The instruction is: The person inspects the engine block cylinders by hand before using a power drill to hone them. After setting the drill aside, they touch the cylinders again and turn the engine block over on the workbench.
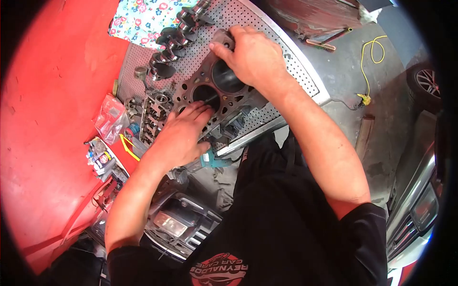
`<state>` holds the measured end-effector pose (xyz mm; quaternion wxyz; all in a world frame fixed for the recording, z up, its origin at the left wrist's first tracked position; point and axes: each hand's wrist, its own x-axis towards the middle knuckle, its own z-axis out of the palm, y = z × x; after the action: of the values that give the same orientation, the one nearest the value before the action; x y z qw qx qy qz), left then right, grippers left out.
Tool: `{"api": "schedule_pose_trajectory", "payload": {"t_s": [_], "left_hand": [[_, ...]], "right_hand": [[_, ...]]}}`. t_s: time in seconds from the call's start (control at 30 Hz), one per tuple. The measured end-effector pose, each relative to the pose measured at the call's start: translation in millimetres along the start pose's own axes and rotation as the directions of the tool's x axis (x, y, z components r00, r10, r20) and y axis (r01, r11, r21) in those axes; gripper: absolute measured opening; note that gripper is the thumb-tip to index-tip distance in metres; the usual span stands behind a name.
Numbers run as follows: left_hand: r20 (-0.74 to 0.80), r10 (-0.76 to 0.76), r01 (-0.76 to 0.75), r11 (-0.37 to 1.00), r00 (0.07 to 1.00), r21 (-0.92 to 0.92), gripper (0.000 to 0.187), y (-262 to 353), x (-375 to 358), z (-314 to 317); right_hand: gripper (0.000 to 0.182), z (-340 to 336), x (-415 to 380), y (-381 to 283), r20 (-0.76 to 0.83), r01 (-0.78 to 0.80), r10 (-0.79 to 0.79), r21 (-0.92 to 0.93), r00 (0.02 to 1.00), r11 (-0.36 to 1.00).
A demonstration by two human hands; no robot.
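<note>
An engine block (196, 82) lies on a perforated metal worktop, with its round cylinder bores facing up. My left hand (183, 131) rests on the near side of the block, its fingers stretched out together over the edge of a bore and the thumb apart. At the far end, my right hand (257, 55) is wrapped over the block's corner, thumb on the top face and fingertips over the end. A crankshaft (171, 44) lies beyond the block to the left. Close to my left hand is a cylinder head (151, 119) with valve parts showing.
A flowered cloth (143, 21) covers part of the perforated worktop (291, 66). A piston (140, 72) stands by the crankshaft. Clear plastic bags (110, 117) and bottles (101, 161) are at left. A yellow cord (365, 71) trails over the floor; cars stand nearby.
</note>
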<state>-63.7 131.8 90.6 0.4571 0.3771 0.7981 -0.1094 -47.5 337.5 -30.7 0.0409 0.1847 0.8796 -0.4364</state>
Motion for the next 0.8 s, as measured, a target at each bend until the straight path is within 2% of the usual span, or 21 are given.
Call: {"api": "schedule_pose_trajectory", "payload": {"t_s": [0.1, 0.2, 0.23, 0.3, 0.33, 0.43, 0.53, 0.57, 0.63, 0.67, 0.7, 0.8], "left_hand": [[0.009, 0.024, -0.024, 0.999, 1.000, 0.038, 0.078, -3.7, -3.0, -0.7], [0.123, 0.055, -0.073, 0.987, 0.991, 0.143, 0.077, -12.6, 24.3, 1.7], [0.144, 0.012, -0.033, 0.989, 0.990, 0.146, 0.078, -7.6, 30.2, 1.3], [0.120, -0.075, 0.078, 0.997, 0.990, -0.017, 0.079, 7.4, 27.7, 2.1], [0.114, -0.120, 0.131, 0.986, 0.986, -0.100, 0.079, 13.6, 23.7, 1.7], [0.068, -0.101, 0.121, 0.896, 0.993, -0.427, 0.072, 20.5, 1.9, -11.0], [0.119, -0.211, 0.242, 0.833, 0.970, -0.497, 0.058, 15.7, 1.4, -25.6], [0.052, -0.228, 0.230, 0.895, 0.972, -0.381, 0.044, 14.5, 9.9, -23.4], [-0.134, 0.074, -0.103, 0.968, 0.988, -0.228, 0.040, -12.6, 33.1, 2.2], [-0.206, 0.239, -0.267, 0.956, 0.949, -0.119, 0.038, -23.3, 45.1, 10.5], [-0.133, 0.216, -0.228, 0.970, 0.967, -0.082, 0.030, -23.2, 54.4, 10.8], [0.225, 0.099, -0.109, 0.994, 0.969, 0.029, 0.028, -25.7, 73.4, 2.0]], "right_hand": [[0.056, -0.7, -1.1, -0.3, 0.033, -0.007, 0.007, 0.020, 0.999, 1.000], [0.059, 10.1, -0.2, 3.7, -0.044, 0.020, -0.019, 0.006, 0.999, 1.000], [0.059, 12.5, -0.2, 4.6, -0.061, 0.030, -0.030, 0.006, 0.998, 1.000], [0.059, 11.9, -0.5, 5.0, -0.093, 0.050, -0.049, 0.005, 0.994, 0.999], [0.058, 8.8, -0.8, 5.4, -0.055, 0.038, -0.038, 0.006, 0.998, 0.999], [0.055, 3.4, -2.9, 2.5, 0.026, 0.022, -0.023, 0.016, 0.999, 1.000], [0.056, 3.1, -0.4, 4.1, 0.016, 0.023, -0.023, 0.019, 1.000, 1.000], [0.056, 3.2, -0.3, 3.6, 0.017, 0.018, -0.018, 0.019, 1.000, 1.000], [0.056, 4.7, -1.7, 0.7, 0.014, 0.021, -0.021, 0.015, 1.000, 1.000], [0.056, 6.1, -1.7, 1.5, 0.004, 0.022, -0.022, 0.008, 1.000, 1.000], [0.056, 4.2, -0.8, 1.2, -0.007, 0.020, -0.020, 0.001, 1.000, 1.000], [0.057, 3.1, -1.2, 1.6, 0.010, 0.017, -0.017, -0.013, 1.000, 1.000]]}}
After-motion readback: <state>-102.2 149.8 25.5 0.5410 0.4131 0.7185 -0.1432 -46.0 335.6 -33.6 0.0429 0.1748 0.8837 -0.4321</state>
